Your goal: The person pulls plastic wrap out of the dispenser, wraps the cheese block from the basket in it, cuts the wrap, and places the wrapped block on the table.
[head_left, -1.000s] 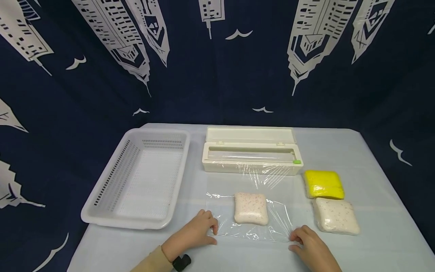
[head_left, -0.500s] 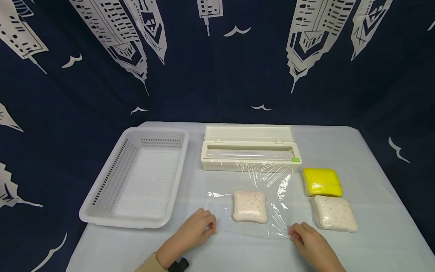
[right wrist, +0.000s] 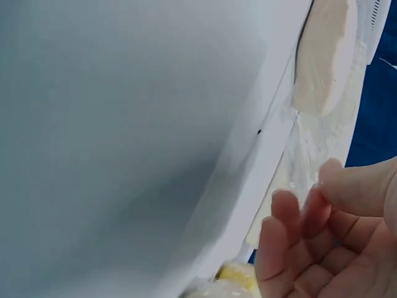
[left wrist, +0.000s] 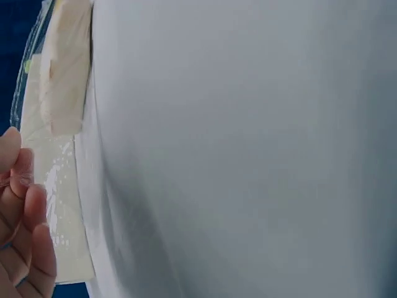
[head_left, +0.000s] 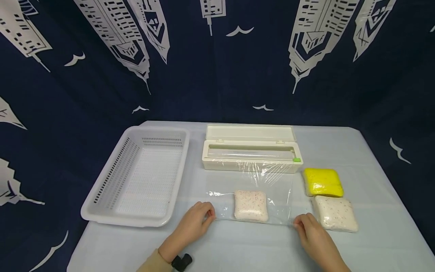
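Observation:
A pale pillow-shaped block with reddish specks (head_left: 251, 206) lies on a sheet of clear cling film (head_left: 224, 206). The film runs back to a cream cling film dispenser (head_left: 253, 166), whose lid stands up and whose roll shows inside. At the sheet's near left corner, my left hand (head_left: 197, 223) pinches the film between thumb and finger; the left wrist view shows film at the fingertips (left wrist: 23, 162). My right hand (head_left: 315, 240) pinches the near right corner, thumb against finger in the right wrist view. The near edge of the film is stretched between both hands, in front of the block.
To the left stands a white perforated basket (head_left: 175, 189). On the right, a yellow block (head_left: 323, 182) and another speckled block (head_left: 335, 213), both film-wrapped, lie close together beside my right hand. A green slider (head_left: 296, 159) sits at the dispenser's right end.
My left hand, loosely spread beside the film a second ago, now pinches its corner. Both hands have shifted slightly away from me, and the film's near edge has come back toward the block.

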Available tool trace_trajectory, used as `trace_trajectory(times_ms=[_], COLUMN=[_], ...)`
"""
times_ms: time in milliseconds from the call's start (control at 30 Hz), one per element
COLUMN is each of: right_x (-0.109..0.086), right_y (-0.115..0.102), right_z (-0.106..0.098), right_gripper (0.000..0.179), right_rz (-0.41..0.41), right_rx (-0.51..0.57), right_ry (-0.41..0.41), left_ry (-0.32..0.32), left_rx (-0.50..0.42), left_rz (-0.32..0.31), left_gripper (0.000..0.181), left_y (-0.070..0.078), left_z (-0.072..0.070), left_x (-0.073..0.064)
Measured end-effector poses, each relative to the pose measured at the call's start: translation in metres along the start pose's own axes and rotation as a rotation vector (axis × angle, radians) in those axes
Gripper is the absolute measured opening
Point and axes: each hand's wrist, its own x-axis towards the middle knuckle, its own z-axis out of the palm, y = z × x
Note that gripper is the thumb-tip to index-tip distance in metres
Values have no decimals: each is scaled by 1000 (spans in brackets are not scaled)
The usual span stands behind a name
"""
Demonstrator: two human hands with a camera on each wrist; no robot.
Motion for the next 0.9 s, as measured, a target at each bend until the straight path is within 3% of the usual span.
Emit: trace_trajectory(times_ms=[200, 367, 533, 733, 900], right_x=[16, 30, 42, 49, 51], right_y=[0, 0, -2, 0, 1], right_z=[-1, -3, -9, -13, -10], right_gripper=[8, 11, 15, 24, 25], right_rz=[119, 230, 261, 278, 300], right_rx=[12, 35, 17, -6, 42], right_ry=[-155, -353, -491, -514, -411], left_ry=[17, 6, -34, -32, -35], left_rx=[-32, 5, 43, 80, 75], left_rz=[-95, -124, -136, -165, -194], left_gripper=[13, 15, 14, 20, 22], left_y=[-3, -6, -6, -5, -6], left_z=[5, 11, 16, 19, 21], left_x=[10, 18, 25, 32, 33])
